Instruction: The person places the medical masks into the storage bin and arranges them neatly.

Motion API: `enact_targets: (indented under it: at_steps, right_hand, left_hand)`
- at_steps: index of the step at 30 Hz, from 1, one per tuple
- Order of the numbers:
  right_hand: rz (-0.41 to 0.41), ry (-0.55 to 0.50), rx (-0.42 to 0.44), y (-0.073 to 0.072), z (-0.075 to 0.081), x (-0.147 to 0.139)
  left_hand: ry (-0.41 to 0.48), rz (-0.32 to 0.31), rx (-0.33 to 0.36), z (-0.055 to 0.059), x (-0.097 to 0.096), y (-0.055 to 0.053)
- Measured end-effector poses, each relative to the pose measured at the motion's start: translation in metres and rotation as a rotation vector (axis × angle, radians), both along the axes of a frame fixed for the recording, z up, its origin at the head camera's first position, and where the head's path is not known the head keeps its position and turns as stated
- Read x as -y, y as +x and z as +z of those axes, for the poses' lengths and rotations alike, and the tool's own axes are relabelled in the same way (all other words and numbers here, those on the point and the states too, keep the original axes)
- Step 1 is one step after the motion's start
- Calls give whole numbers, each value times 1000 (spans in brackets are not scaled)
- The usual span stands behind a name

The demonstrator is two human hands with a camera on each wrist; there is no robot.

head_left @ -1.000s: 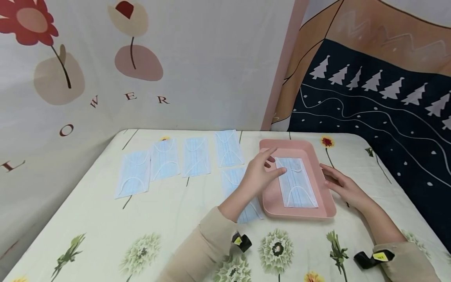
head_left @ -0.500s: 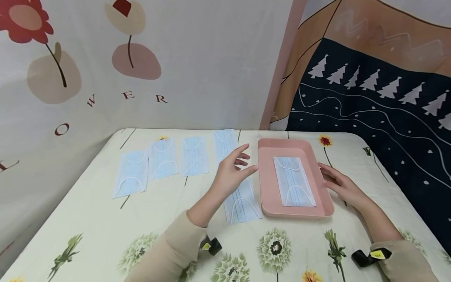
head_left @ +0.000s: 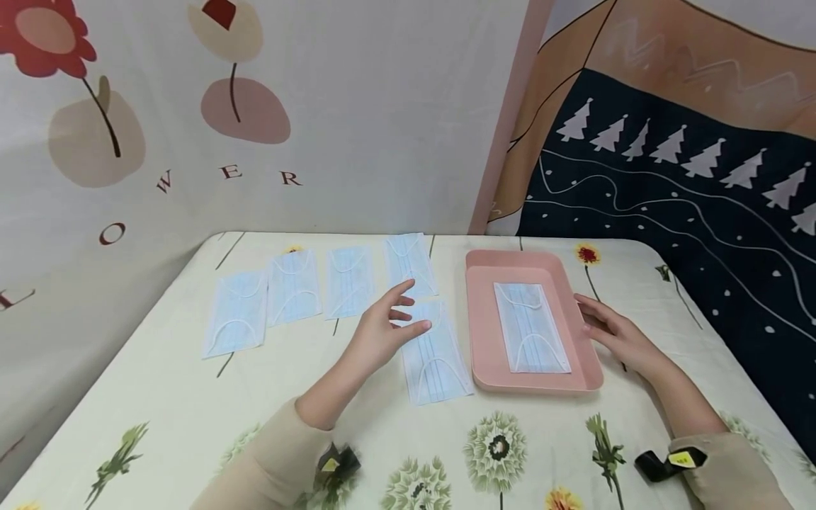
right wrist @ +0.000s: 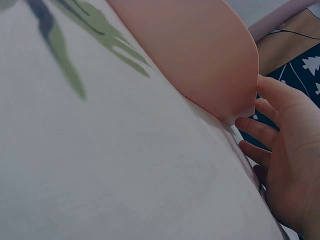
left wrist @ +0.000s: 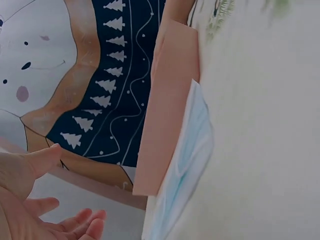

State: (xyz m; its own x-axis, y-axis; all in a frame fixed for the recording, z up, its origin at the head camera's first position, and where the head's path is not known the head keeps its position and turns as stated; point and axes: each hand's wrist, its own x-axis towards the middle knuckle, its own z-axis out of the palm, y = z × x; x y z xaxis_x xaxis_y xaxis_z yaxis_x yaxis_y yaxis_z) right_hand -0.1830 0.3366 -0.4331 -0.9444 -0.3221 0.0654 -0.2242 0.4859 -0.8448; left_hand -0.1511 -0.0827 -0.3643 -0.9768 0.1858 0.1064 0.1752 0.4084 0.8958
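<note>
In the head view a pink tray (head_left: 537, 382) holds one light blue face mask (head_left: 532, 329), lying flat with its white ear loops on top. My left hand (head_left: 376, 333) hovers left of the tray over the tablecloth, fingers loosely bent and thumb apart, holding nothing. Its thumb overlaps the near face mask (head_left: 440, 368) in that view, which lies beside the tray's left wall. Bent fingers of my right hand (head_left: 621, 340) rest against the tray's right side. In the right wrist view the fingertips (right wrist: 245, 124) touch the tray's outer wall (right wrist: 210, 55).
Several more face masks lie flat: one farther back (head_left: 414, 265), and a row to the left with a leftmost mask (head_left: 234, 315). The flowered tablecloth (head_left: 159, 397) covers the table. Printed curtains (head_left: 382, 142) stand behind it.
My left hand has moved left from above the tray, past its left wall, to over the loose masks. My right hand stays at the tray's right side, and the mask in the tray lies still.
</note>
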Motion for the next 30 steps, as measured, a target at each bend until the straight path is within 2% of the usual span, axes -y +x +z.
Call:
enact_targets:
  at_steps: [8, 22, 30]
  right_hand:
    - [15, -11, -12, 0, -1, -1]
    - [17, -5, -30, -1, 0, -1]
    - [22, -2, -32, 0, 0, 0]
  left_hand:
    - [-74, 27, 93, -12, 10, 4]
    - [-198, 26, 135, -34, 12, 2]
    - [-264, 34, 110, -47, 7, 0]
